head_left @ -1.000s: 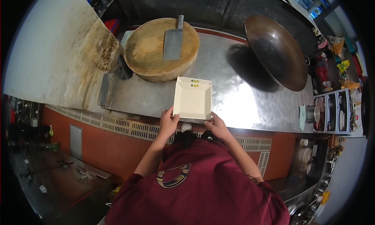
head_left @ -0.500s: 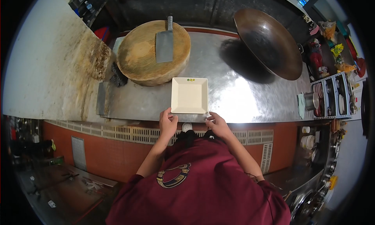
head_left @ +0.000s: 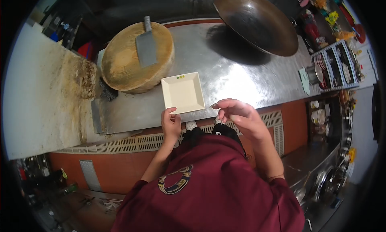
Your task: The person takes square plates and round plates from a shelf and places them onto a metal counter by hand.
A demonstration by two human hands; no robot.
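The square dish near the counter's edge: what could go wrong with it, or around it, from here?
The dish sits close to the front edge of the counter, so a nudge might tip it off. The left hand is right at its near corner, and could catch it when moving.

The cleaver lies uncovered on the chopping block just behind; a careless reach that way might meet the blade.
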